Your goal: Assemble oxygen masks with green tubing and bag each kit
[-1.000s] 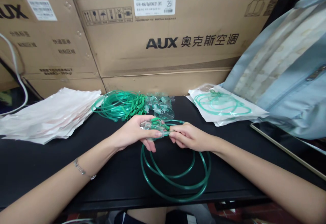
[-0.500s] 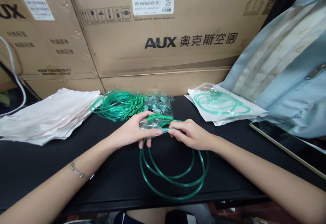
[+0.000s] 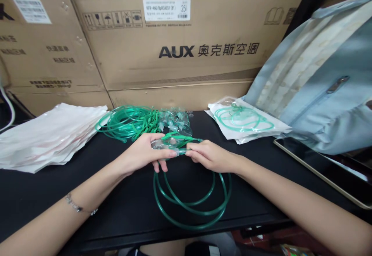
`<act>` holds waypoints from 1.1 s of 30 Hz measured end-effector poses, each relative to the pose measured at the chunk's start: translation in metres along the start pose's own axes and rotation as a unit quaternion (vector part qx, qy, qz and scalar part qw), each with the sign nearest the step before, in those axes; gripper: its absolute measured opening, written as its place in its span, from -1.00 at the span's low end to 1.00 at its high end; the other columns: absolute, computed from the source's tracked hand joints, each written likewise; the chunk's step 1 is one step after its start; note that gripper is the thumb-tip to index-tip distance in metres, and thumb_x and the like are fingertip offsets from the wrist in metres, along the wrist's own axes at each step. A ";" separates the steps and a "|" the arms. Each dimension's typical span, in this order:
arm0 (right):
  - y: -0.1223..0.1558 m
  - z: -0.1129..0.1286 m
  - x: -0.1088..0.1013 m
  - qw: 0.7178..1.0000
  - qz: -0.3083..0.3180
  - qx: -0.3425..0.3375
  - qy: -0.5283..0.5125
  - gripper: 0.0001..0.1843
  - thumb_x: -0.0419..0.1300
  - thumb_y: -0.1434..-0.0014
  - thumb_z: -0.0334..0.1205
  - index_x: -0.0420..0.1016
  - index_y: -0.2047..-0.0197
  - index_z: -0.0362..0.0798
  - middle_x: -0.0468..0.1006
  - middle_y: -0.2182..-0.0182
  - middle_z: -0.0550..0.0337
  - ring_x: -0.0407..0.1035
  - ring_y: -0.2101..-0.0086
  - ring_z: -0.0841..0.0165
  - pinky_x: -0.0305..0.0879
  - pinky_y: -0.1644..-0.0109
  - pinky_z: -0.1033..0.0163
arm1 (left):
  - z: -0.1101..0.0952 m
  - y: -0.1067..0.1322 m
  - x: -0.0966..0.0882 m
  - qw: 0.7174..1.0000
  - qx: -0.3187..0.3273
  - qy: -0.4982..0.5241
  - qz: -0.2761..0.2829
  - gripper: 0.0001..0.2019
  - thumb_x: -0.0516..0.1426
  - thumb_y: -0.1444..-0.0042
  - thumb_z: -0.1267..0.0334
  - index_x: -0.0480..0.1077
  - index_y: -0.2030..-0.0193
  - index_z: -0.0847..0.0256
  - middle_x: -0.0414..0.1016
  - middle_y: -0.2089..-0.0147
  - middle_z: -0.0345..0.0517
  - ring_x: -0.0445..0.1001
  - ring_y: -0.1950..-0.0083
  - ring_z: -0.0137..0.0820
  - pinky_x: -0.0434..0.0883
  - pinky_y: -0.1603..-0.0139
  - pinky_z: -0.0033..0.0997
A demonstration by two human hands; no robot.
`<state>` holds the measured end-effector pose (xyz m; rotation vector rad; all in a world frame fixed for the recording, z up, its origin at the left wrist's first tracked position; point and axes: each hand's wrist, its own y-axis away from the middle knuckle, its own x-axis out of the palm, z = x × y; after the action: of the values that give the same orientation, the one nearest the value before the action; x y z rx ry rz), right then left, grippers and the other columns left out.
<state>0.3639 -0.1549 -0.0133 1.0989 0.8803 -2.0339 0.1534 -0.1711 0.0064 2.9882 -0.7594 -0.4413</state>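
Observation:
My left hand (image 3: 148,151) grips a clear plastic mask (image 3: 165,143) with a green strap (image 3: 180,136) lying over it. Its thumb presses on the mask's pale connector (image 3: 177,152). My right hand (image 3: 207,155), close beside it, pinches the end of a green tube (image 3: 190,211) at that connector. Below both hands the tube hangs in wide loops over the black table. Just behind my hands lie a bundle of coiled green tubes (image 3: 124,122) with green straps and a heap of clear mask parts (image 3: 174,119).
White sheets or pouches (image 3: 49,135) are stacked at the left. At the right, coiled tubing lies in a clear white-backed pouch (image 3: 247,118), near a dark tablet-like device (image 3: 319,170) and a light blue bag (image 3: 314,77). Large cardboard boxes (image 3: 180,70) stand along the table's back (image 3: 122,217).
The view has shifted slightly, so things sit a little further left. Both hands keep the same hold on the mask and tube, with hardly any visible movement between them.

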 end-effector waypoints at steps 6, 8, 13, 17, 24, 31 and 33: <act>0.000 -0.001 0.000 1.000 -0.011 0.005 0.014 -0.71 -0.16 -0.26 -0.18 0.06 0.49 -0.05 0.19 0.65 0.32 0.12 0.62 0.50 -0.04 0.50 0.37 | 0.003 -0.001 0.002 1.000 0.000 0.010 -0.016 -0.69 0.23 0.07 0.18 0.37 0.21 0.30 0.43 0.61 -0.25 0.41 0.62 -0.51 0.34 0.65 -0.63; 0.000 -0.001 -0.001 1.000 -0.017 0.003 0.020 -0.71 -0.15 -0.25 -0.19 0.06 0.50 -0.05 0.15 0.65 0.33 0.09 0.62 0.51 -0.06 0.50 0.37 | 0.004 -0.002 0.003 1.000 0.001 0.018 -0.021 -0.68 0.24 0.09 0.17 0.36 0.20 0.29 0.42 0.62 -0.26 0.41 0.62 -0.52 0.33 0.65 -0.64; 0.000 -0.003 -0.001 0.999 -0.023 0.002 0.030 -0.69 -0.14 -0.25 -0.18 0.06 0.51 -0.05 0.11 0.64 0.34 0.06 0.62 0.51 -0.07 0.49 0.36 | 0.006 -0.002 0.004 1.000 0.009 0.018 -0.022 -0.66 0.24 0.10 0.14 0.37 0.19 0.27 0.41 0.62 -0.27 0.42 0.60 -0.51 0.31 0.66 -0.65; 0.000 -0.004 0.001 0.999 0.015 0.006 0.028 -0.69 -0.14 -0.26 -0.18 0.06 0.52 -0.05 0.11 0.67 0.36 0.06 0.64 0.52 -0.08 0.51 0.36 | 0.007 -0.002 0.003 1.000 -0.005 0.004 -0.002 -0.69 0.24 0.10 0.15 0.39 0.25 0.30 0.44 0.57 -0.22 0.44 0.59 -0.49 0.32 0.66 -0.63; 0.002 -0.004 0.004 1.000 0.005 0.002 0.031 -0.71 -0.16 -0.26 -0.18 0.04 0.50 -0.04 0.15 0.66 0.34 0.10 0.63 0.50 -0.07 0.50 0.37 | 0.007 -0.002 0.004 0.999 -0.026 0.021 -0.007 -0.65 0.23 0.10 0.11 0.40 0.21 0.29 0.46 0.52 -0.20 0.46 0.59 -0.47 0.35 0.65 -0.60; 0.001 -0.006 0.003 0.998 -0.022 -0.005 0.063 -0.72 -0.14 -0.26 -0.19 0.09 0.48 -0.05 0.12 0.61 0.33 0.08 0.60 0.50 -0.04 0.48 0.37 | 0.005 -0.002 0.009 0.999 -0.009 -0.005 -0.031 -0.59 0.22 0.10 0.09 0.36 0.14 0.29 0.42 0.58 -0.25 0.44 0.58 -0.48 0.30 0.65 -0.62; 0.002 -0.006 0.003 0.997 -0.027 0.000 0.070 -0.71 -0.14 -0.26 -0.18 0.12 0.48 -0.05 0.13 0.61 0.33 0.09 0.60 0.50 -0.03 0.48 0.37 | 0.004 -0.002 0.010 0.999 -0.002 -0.010 -0.035 -0.60 0.22 0.09 0.10 0.35 0.15 0.30 0.40 0.61 -0.26 0.43 0.59 -0.49 0.28 0.65 -0.63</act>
<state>0.3664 -0.1518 -0.0185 1.2421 0.9877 -2.0196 0.1615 -0.1737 -0.0002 3.0180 -0.6573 -0.4765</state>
